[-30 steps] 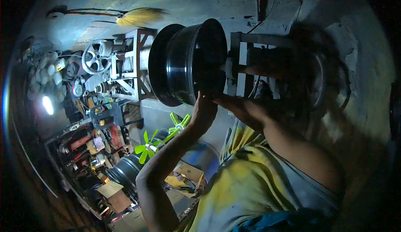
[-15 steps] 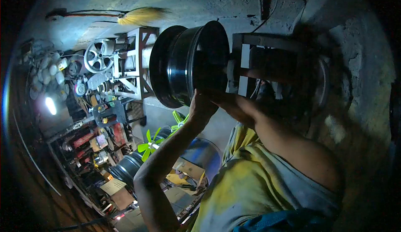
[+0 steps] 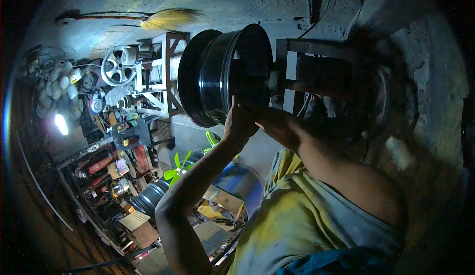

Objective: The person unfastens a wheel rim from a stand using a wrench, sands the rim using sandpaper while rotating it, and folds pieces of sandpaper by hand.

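Note:
A glossy black wheel rim (image 3: 213, 79) is mounted sideways on a shaft (image 3: 297, 86) from a dark machine frame. My left hand (image 3: 241, 126) is at the rim's lower edge, its thumb raised along the outer lip. Its other fingers are curled out of sight. Beside it, my right hand (image 3: 279, 126) reaches toward the rim's shadowed open side, close against my left hand. Its fingertips are lost in the dark, so whether they hold anything is unclear.
A broom (image 3: 168, 19) lies along the wall side. Left of the rim are a pale metal stand (image 3: 161, 77) and a silver spoked wheel (image 3: 118, 66). Nearer me are a green fan (image 3: 178, 170), a blue drum (image 3: 242, 181), cardboard (image 3: 143, 230) and a shelf of tools. A lamp (image 3: 61, 124) glows far left.
My left hand has risen slightly along the rim edge, its thumb now higher. My left elbow has shifted a little to the left. The right hand has hardly moved.

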Tool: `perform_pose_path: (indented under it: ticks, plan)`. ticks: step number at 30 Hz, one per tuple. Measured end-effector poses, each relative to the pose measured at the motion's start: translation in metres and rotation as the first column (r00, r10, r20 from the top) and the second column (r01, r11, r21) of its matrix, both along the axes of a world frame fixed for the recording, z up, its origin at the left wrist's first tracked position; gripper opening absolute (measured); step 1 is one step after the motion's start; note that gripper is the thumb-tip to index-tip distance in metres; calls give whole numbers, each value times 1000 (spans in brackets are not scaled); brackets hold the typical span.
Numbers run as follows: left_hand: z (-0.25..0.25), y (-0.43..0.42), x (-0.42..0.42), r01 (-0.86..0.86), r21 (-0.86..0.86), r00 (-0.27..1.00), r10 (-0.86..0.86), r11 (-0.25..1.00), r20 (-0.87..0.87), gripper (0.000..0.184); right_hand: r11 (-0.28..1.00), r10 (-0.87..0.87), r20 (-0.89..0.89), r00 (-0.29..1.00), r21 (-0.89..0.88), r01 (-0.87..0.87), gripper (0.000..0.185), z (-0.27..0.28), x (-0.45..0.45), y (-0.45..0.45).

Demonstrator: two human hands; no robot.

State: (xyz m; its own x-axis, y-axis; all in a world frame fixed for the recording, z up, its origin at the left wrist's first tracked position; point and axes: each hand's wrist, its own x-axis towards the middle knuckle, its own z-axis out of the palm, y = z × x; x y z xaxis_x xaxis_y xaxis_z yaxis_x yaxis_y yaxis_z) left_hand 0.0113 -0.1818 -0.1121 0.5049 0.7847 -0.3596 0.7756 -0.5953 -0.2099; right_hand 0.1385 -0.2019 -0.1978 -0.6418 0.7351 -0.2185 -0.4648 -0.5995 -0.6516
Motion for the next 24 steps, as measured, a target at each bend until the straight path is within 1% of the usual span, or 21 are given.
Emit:
perform_pose_path:
  ticks: [1,2,3,4,5,6,7,8,9,10,12,13,15,16,18,19,21,22,23,24]
  plan:
    - [-2,0,-1,2,0,1000,-2,1000,-1,27,1000,4,17,1000,-29,-4,43,3,0,1]
    - [2,3,0,-29,-70,999,27,997,-20,30,1000,2,16,1000,-28,-2,43,14,3,6]
    - [7,6,3,-60,-139,998,55,988,-42,34,988,3,-140,990,-150,-24,42,29,8,12]
    - [12,9,8,-57,-139,998,51,989,-42,34,962,-16,-291,957,-265,-64,42,37,11,16]
    - [19,12,15,-59,-195,979,19,979,-203,35,936,-37,-390,920,-337,-105,42,41,14,18]
    - [22,15,19,-72,-248,934,-22,966,-356,37,942,-25,-369,929,-319,-101,42,42,15,18]
    - [7,11,7,-70,-245,934,-23,967,-356,37,954,-10,-322,947,-287,-87,42,40,15,16]
    - [-23,2,-15,-205,-252,945,259,946,200,38,967,3,-256,967,-245,-68,43,36,15,13]
    - [-33,-1,-23,-304,-332,587,450,893,673,38,977,11,-202,979,-207,-53,43,33,14,10]
    - [-45,-5,-30,-299,-335,587,448,894,674,38,982,11,-164,986,-185,-42,43,28,13,8]
    - [-45,-2,-26,-304,-552,264,625,777,735,37,987,11,-116,993,-157,-29,43,24,14,3]
    - [-41,1,-25,-301,-554,265,626,777,734,37,989,11,-99,995,-148,-26,43,21,15,1]
    - [-33,7,-24,-317,-471,451,568,823,689,32,991,8,-75,997,-132,-18,43,16,13,-3]
    - [-35,7,-27,-319,-471,454,568,823,686,32,992,8,-64,998,-128,-16,43,15,13,-5]
    - [-46,3,-34,-334,-535,273,623,776,733,27,993,5,-45,999,-115,-10,43,10,10,-6]
    - [-52,4,-38,-335,-533,272,622,777,735,27,994,5,-34,999,-109,-9,43,10,12,-8]
    - [-57,8,-38,-235,-598,87,629,767,773,23,996,5,-8,1000,-91,-5,44,6,12,-10]
    - [-59,10,-39,-230,-594,87,624,771,777,23,996,1,4,1000,-85,0,44,5,11,-11]
    - [-55,14,-38,-243,-564,162,606,789,779,22,997,1,19,1000,-76,1,44,4,10,-11]
    - [-51,19,-36,-258,-507,277,566,822,777,22,997,-1,30,1000,-71,3,44,3,10,-12]
